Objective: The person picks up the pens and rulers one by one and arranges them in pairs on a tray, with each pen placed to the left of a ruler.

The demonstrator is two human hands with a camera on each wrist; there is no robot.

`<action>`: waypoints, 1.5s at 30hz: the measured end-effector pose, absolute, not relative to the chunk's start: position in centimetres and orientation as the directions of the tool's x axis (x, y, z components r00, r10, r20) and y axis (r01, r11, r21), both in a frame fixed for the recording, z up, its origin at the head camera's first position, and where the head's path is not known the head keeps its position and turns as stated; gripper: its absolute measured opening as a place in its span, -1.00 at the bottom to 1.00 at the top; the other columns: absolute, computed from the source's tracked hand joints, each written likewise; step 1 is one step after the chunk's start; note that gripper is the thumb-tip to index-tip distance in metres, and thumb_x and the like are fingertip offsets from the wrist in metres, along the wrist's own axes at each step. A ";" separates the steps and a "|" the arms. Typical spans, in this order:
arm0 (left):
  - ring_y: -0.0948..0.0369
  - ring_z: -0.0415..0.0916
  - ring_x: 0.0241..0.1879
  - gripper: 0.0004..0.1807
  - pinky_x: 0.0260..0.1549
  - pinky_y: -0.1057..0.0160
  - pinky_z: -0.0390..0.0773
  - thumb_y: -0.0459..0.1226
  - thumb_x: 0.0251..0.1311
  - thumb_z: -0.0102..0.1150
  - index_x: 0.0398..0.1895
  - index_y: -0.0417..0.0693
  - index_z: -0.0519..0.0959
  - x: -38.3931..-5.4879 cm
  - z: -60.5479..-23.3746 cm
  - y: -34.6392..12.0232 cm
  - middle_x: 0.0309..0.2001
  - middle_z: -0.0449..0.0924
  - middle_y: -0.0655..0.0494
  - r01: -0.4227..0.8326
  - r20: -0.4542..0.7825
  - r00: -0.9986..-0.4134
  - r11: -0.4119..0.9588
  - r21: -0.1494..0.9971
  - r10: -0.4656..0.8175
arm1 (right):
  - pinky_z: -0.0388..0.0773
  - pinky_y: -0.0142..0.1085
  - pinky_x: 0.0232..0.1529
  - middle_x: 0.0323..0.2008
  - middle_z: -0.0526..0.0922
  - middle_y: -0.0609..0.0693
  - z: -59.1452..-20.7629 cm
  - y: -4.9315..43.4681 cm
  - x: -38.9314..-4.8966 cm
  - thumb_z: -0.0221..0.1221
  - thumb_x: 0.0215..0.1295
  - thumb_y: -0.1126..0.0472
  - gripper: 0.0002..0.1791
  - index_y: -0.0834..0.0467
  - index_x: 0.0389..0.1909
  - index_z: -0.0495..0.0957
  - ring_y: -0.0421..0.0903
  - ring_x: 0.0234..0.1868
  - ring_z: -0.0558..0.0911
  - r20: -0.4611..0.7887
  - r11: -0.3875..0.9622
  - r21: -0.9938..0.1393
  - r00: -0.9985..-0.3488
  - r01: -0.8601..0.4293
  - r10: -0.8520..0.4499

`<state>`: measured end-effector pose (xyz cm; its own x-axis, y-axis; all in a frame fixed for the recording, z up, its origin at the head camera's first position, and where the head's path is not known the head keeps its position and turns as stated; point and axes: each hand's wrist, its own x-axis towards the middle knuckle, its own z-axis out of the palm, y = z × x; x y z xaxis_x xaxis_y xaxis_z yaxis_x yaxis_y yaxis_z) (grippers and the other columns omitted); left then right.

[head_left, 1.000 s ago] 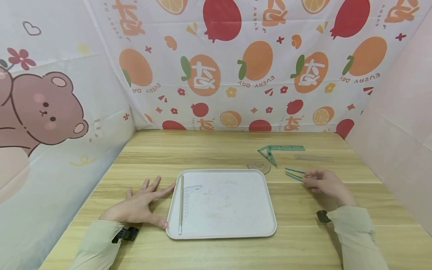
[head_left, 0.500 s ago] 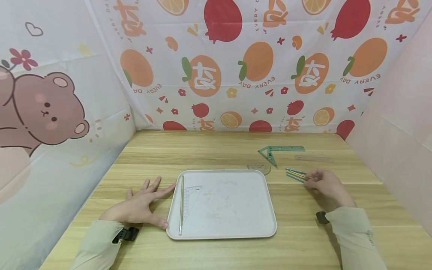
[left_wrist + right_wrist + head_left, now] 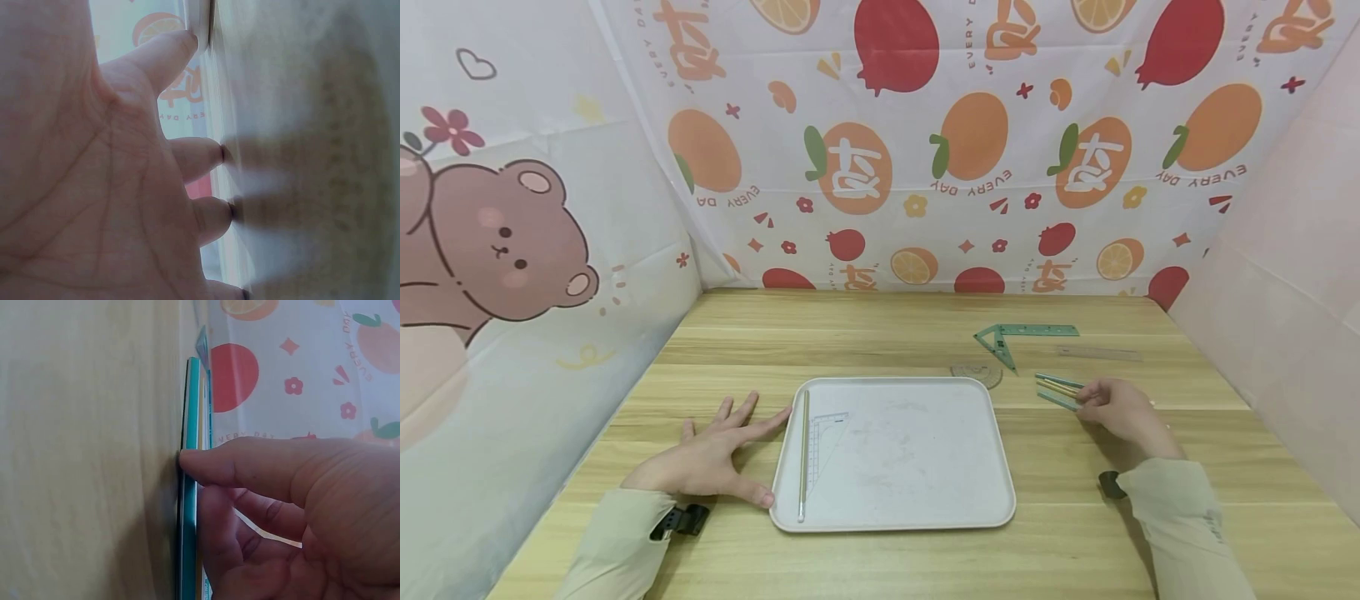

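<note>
My left hand [image 3: 711,454] lies with fingers spread at the left side of a white tray [image 3: 925,523]; its thumb and index fingertip touch the rim. In the tray are a gold pencil [image 3: 803,454] and a clear set square [image 3: 815,450]. My right hand [image 3: 1127,412] pinches pencils on the table right of the tray. Gold pencils [image 3: 1058,387] stick out leftward between green ones [image 3: 1057,401]. In the right wrist view, the thumb lies against a green pencil [image 3: 190,512], with curled fingers on the other side; the pencils' right ends are hidden by the hand.
Behind the pencils lie a clear ruler [image 3: 1099,353] and a green folding ruler [image 3: 1037,329] with a triangular end. A clear protractor [image 3: 977,375] lies at the tray's far right corner. A fruit-print curtain [image 3: 917,167] hangs along the table's back edge.
Gold pencils now show further out to the left between the green ones. My right hand has shifted only slightly; my left hand and the tray have stayed put.
</note>
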<state>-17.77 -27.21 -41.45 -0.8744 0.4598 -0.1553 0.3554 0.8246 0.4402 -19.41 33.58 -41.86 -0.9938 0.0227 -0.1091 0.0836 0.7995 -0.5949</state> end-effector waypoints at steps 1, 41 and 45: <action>-0.67 -0.36 0.60 0.33 0.13 -0.93 -0.40 0.40 -0.22 0.60 0.72 0.46 0.16 -17.8 -41.4 -27.2 0.72 -0.25 -0.47 0.356 -0.155 -0.874 0.825 0.439 0.460 | 0.54 -0.23 -0.16 -0.18 0.77 0.17 -41.9 33.5 -19.4 0.34 0.38 0.25 -0.71 0.33 0.01 0.64 -0.03 -0.16 0.67 -0.108 0.804 -0.588 -0.994 0.087 0.028; -0.70 -0.31 0.57 0.34 0.11 -0.94 -0.39 0.42 -0.23 0.58 0.71 0.45 0.17 -17.8 -41.6 -27.2 0.71 -0.22 -0.48 0.372 -0.143 -0.877 0.836 0.404 0.460 | 0.59 -0.20 -0.13 -0.14 0.75 0.17 -42.0 31.6 -19.3 0.40 0.33 0.33 -0.67 0.31 0.08 0.66 0.03 -0.08 0.68 -0.094 0.806 -0.592 -0.991 -0.020 -0.094; -0.71 -0.30 0.57 0.34 0.11 -0.94 -0.37 0.41 -0.22 0.59 0.72 0.44 0.17 -17.7 -41.6 -27.2 0.70 -0.21 -0.49 0.378 -0.141 -0.875 0.836 0.396 0.463 | 0.61 -0.17 -0.13 -0.15 0.74 0.15 -41.9 31.5 -19.3 0.36 0.36 0.34 -0.69 0.30 0.09 0.66 0.03 -0.09 0.67 -0.097 0.817 -0.575 -0.988 -0.040 -0.116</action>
